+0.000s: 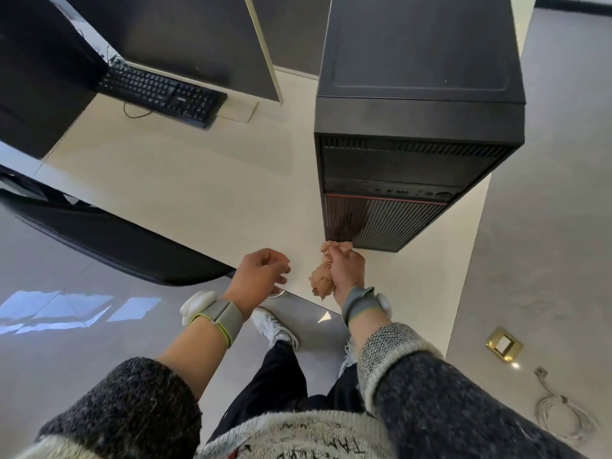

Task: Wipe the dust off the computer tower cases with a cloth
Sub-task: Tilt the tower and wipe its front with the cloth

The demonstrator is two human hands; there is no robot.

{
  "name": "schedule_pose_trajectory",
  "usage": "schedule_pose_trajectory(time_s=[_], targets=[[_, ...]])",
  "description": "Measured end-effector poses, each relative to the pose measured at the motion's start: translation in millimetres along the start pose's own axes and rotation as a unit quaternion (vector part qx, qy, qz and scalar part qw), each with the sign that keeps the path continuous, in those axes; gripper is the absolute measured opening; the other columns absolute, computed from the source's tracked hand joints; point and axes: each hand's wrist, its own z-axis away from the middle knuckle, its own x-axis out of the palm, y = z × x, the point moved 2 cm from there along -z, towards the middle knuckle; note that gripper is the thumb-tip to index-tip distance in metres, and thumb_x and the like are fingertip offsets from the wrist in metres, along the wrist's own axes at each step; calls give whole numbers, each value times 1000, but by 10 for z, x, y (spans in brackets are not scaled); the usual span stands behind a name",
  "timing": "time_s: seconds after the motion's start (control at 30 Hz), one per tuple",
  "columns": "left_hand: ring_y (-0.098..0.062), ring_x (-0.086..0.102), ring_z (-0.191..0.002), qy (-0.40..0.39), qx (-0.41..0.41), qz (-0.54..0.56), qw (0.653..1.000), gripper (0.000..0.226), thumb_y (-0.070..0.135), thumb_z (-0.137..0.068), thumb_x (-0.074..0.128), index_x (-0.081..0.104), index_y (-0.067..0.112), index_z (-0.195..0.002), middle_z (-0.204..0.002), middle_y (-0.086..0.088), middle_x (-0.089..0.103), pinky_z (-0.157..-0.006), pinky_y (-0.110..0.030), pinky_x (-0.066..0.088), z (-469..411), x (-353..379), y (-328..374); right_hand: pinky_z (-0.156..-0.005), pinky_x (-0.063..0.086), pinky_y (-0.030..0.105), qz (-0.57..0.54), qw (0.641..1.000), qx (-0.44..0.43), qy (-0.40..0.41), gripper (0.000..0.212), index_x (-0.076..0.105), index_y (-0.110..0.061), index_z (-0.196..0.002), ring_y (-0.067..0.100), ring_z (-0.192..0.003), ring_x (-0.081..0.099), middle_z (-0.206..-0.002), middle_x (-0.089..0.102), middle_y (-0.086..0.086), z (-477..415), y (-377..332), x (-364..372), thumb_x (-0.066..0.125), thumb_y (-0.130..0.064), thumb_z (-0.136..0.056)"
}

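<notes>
Black ribbed tower case (414, 134), right hand (347, 271) fingers gripping crumpled peach cloth (323, 281), left hand (261, 276) loosely curled, empty

Grey floor (546, 193) w/ sunlit patch (66, 309), beige desk (198, 193), black keyboard (162, 94), brass floor socket (503, 344) & coiled cable (559, 415).

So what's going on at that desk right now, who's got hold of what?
A person stands at the desk, working on the black computer tower that sits on it. The right hand grips a bunched peach cloth and holds it against the bottom left corner of the tower's front grille. The left hand hangs loosely curled over the desk edge, holding nothing. A keyboard lies further back on the left.
</notes>
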Motion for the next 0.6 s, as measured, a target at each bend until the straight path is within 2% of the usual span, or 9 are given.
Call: schedule_pose_trajectory(time_s=[0.03, 0.1, 0.17, 0.23, 0.33, 0.4, 0.47, 0.6], targets=[[-19, 65, -75, -1, 2, -3, 1000, 14, 2, -100, 58, 68, 0, -109, -98, -12, 72, -67, -31, 54, -3, -9, 15, -76, 61, 55, 2, 1000, 11, -7, 17, 81, -31, -73, 27, -71, 67, -67, 72, -6, -58, 57, -14, 65, -31, -80], [-18, 66, -75, -3, 8, -7, 1000, 14, 3, -100, 58, 69, 1, -108, -98, -11, 73, -68, -32, 54, -24, -18, 33, -70, 57, 47, -24, 999, 10, -19, 24, 83, -28, -82, 30, -70, 64, -74, 73, -3, 21, -13, -43, 66, -42, -74], [-18, 66, -75, -2, 9, -4, 1000, 13, 3, -100, 58, 69, 2, -107, -98, -10, 73, -66, -31, 53, -51, -29, 35, -59, 51, 38, -38, 999, -13, -19, 25, 83, -25, -89, 28, -64, 62, -82, 77, 1, 286, -258, -51, 65, -42, -82], [-18, 66, -75, 0, 9, -6, 1000, 13, 3, -99, 58, 69, 3, -105, -98, -10, 73, -65, -30, 53, -62, -31, 35, -56, 53, 40, -27, 999, -25, -19, 25, 81, -23, -88, 32, -62, 64, -83, 78, 2, 294, -266, -60, 63, -41, -87], [-18, 66, -75, -7, 7, -15, 1000, 12, 3, -98, 59, 70, 4, -105, -98, -10, 74, -66, -30, 52, -62, -3, 28, -67, 62, 52, 0, 1000, 8, -15, 30, 81, -22, -82, 34, -64, 66, -67, 72, 1, -68, 47, -94, 63, -45, -76], [-17, 66, -76, -11, 10, -22, 1000, 13, 4, -99, 59, 70, 4, -105, -98, -10, 74, -66, -30, 53, -59, 7, 31, -71, 62, 48, 4, 999, 19, -28, 25, 83, -26, -79, 36, -69, 68, -63, 70, -2, -197, 179, -105, 62, -40, -75], [-17, 67, -77, -12, 8, -24, 1000, 13, 4, -98, 59, 70, 5, -105, -99, -11, 74, -65, -30, 54, -67, 16, 37, -70, 54, 43, -18, 999, -2, -47, 25, 84, -26, -83, 31, -71, 64, -64, 69, -7, 5, 16, -134, 62, -36, -79], [-19, 66, -78, -15, 7, -24, 1000, 13, 3, -98, 60, 70, 3, -106, -99, -11, 74, -68, -32, 54, -77, 51, 62, -59, 53, 40, -75, 993, -78, -48, 23, 81, -21, -93, 29, -66, 64, -80, 75, 6, 602, -608, -182, 66, -39, -97]])
